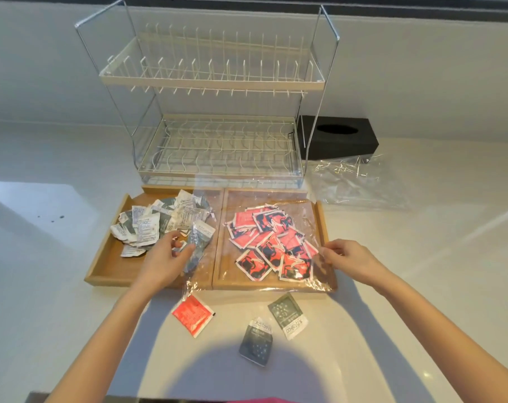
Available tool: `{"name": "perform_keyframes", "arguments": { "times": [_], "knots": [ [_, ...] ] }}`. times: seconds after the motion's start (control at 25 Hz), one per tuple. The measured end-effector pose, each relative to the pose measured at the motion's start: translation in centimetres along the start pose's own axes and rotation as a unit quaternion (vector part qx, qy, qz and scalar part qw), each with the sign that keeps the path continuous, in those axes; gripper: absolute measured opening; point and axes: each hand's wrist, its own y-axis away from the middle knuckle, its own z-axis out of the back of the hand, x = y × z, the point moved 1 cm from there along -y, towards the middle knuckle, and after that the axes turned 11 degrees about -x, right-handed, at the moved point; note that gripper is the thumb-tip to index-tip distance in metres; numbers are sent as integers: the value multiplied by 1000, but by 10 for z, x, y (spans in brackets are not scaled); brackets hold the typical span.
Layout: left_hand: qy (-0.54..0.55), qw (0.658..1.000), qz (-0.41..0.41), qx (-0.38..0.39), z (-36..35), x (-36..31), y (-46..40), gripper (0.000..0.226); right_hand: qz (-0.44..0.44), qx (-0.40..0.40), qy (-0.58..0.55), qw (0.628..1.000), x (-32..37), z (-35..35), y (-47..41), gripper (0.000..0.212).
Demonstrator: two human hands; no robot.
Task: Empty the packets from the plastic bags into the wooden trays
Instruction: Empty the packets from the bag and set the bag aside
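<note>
Step in hand: emptying the clear plastic bag (276,199) spread over the right wooden tray (322,228). Red packets (270,242) lie in that tray, under the film.

Left hand (162,263) and right hand (348,260): each grip pinches a bag edge.

Next, I judge: lift the film clear.

Print: unreadable.

This looks like a home kitchen, seen down onto a pale, glossy countertop (72,286) that runs back to a plain light wall. At twelve o'clock a two-tier wire dish rack (215,112) stands against that wall, its plate slots bare. Just beside it at two o'clock sits a black tissue box (338,138), a common household item.
</note>
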Motion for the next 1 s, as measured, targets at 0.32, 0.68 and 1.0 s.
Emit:
{"name": "perform_keyframes", "arguments": {
  "times": [0.32,0.68,1.0],
  "knots": [
    [12,999,39,16,-15,-14,-54,45,-39,-20,-69,997,32,-1,-71,40],
    [144,988,52,-9,-15,-19,-59,24,-68,-80,-240,965,31,-5,-82,14],
    [302,953,33,-22,18,-45,-37,15,-20,-123,-370,921,32,33,-48,10]
  ]
}}
